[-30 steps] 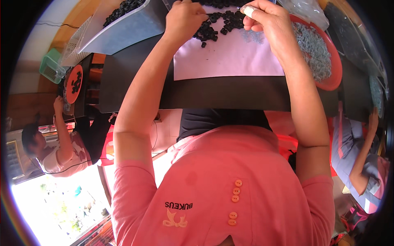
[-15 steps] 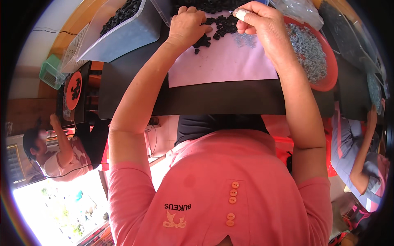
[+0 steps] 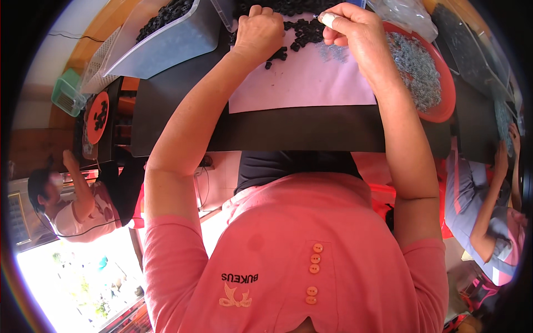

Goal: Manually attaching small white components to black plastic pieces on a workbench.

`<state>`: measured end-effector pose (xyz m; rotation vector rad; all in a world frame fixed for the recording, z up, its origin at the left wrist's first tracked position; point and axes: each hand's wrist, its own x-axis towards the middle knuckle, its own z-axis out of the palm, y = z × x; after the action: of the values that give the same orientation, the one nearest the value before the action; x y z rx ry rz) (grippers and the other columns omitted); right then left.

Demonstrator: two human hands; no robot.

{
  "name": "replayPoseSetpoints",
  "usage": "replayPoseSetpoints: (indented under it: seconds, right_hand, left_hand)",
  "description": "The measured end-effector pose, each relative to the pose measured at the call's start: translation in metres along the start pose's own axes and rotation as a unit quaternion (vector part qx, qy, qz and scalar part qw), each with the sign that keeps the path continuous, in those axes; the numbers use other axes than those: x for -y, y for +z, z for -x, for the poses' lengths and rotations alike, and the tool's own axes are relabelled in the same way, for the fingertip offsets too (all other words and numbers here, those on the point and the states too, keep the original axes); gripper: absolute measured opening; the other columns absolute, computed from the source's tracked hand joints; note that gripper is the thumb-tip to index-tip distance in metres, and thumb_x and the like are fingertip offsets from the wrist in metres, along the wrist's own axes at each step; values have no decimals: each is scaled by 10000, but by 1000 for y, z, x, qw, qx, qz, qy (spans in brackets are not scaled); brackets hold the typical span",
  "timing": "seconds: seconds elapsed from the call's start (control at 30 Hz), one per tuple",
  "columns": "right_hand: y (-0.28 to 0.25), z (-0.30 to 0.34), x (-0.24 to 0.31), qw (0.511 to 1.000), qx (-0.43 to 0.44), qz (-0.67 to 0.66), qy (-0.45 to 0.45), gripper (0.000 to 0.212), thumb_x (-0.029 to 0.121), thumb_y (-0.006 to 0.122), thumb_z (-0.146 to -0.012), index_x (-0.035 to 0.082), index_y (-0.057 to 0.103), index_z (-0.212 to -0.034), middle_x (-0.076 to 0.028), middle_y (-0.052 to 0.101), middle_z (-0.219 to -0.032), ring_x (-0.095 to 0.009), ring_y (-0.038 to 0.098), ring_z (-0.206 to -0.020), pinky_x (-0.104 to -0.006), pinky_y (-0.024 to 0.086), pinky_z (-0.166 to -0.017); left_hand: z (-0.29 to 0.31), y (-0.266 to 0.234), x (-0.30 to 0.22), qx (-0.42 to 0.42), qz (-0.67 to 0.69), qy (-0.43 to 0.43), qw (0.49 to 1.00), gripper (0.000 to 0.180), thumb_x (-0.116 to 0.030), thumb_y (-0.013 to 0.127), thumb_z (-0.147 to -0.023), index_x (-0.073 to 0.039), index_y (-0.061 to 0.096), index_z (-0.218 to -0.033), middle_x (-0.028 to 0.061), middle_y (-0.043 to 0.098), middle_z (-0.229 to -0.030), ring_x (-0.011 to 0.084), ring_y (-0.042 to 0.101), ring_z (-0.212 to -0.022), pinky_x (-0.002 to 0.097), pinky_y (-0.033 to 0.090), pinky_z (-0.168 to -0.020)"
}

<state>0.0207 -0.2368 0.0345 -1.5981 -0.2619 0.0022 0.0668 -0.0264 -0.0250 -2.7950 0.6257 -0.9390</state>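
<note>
1. Step in hand (my reading): fine pinch work over the pale sheet (image 3: 302, 89), with one piece up in my right hand (image 3: 358, 32) and my left hand (image 3: 259, 33) down at the black parts (image 3: 306, 34).
2. Right grip: thumb and forefinger closed to a tight pinch on a small glinting piece (image 3: 315, 16); the other fingers curl loosely beneath. White wrap (image 3: 328, 20) at the thumb. Type of piece too small to tell.
3. Left grip: fingers curled, knuckles up, fingertips hidden. Cannot tell whether I grasp a part.
4. Positions: loose black parts lie on the sheet between my hands; a scatter of clear bits (image 3: 333, 53) lies just nearer me than the right hand. More sit in the red basin (image 3: 448, 91) to the right.
5. Next move, judged: calls for a steady right pinch and a black part secured by the left.
</note>
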Motion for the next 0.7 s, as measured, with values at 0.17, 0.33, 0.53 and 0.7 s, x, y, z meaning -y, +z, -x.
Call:
replayPoseSetpoints:
  seconds: [0.17,0.33,0.53,0.7]
  right_hand:
    - [0,-3,-4,1000,-4,-4,-6,120,118,630,-890,16,644,-828,-45,618,-698,-117,579,-622,-243,466,-594]
    - [0,2,1,1000,4,-30,1,133,121,622,-897,20,634,-811,-35,605,-691,-107,556,-618,-244,446,-587]
    - [6,6,0,992,26,120,-36,130,128,643,-877,8,635,-828,-28,599,-674,-114,556,-637,-273,432,-581]
    - [3,1,-14,973,63,197,-105,90,67,642,-860,7,655,-925,-48,637,-751,-113,583,-689,-293,470,-633]
  left_hand:
    - [-2,-2,-2,-20,23,-9,999,126,-149,710,-774,-38,681,-827,87,653,-877,264,617,-914,397,527,-705]
    - [7,-53,-18,41,576,-249,777,146,-122,670,-906,0,697,-980,36,687,-815,99,631,-716,240,485,-615]
    - [25,-67,-32,49,753,-329,567,127,-49,660,-890,51,676,-966,89,678,-785,129,629,-668,246,477,-536]
    - [28,-71,-37,43,762,-307,568,148,-41,670,-877,62,669,-984,101,676,-786,139,625,-655,249,478,-531]
